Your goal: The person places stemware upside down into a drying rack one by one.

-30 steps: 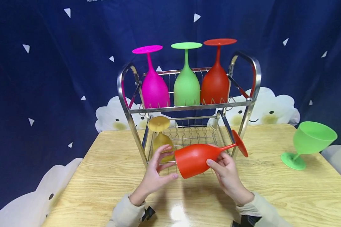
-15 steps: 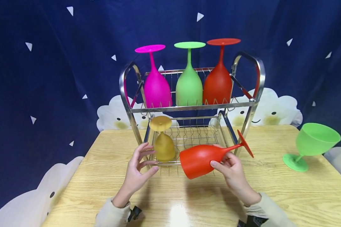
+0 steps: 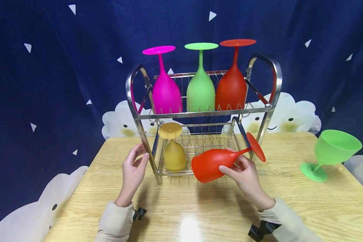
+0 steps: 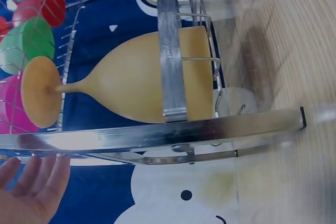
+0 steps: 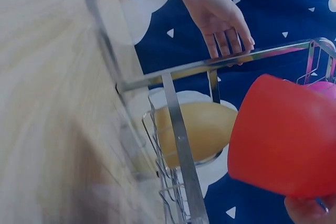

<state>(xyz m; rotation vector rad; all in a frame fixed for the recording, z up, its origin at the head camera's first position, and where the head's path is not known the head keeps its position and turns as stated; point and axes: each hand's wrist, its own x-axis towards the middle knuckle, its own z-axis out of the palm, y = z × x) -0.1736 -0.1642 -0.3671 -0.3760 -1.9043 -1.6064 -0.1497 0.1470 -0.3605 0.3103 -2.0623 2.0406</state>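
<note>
My right hand [image 3: 245, 176] holds a red plastic goblet [image 3: 210, 164] around the base of its bowl, thumb on the near side. The goblet lies tilted in the air before the lower tier, its mouth to the left and its foot raised to the right. At the left front post of the metal dish rack [image 3: 145, 148], my left hand [image 3: 134, 168] has its fingertips right at the bar, fingers fairly straight. A yellow goblet [image 3: 174, 156] stands upside down on the left of the lower tier, just inside that post; the left wrist view shows its bowl behind the rack bar.
Upside down on the upper tier stand a magenta goblet [image 3: 167, 94], a green goblet [image 3: 200, 90] and a red goblet [image 3: 231, 89]. Another green goblet [image 3: 335, 148] stands upright on the wooden table [image 3: 87, 205] at the right. A dark blue curtain [image 3: 48, 101] hangs behind.
My left hand has moved left, away from the red goblet's mouth, past the yellow goblet to the rack's left post. My right hand keeps the red goblet, raised slightly with its foot turned.
</note>
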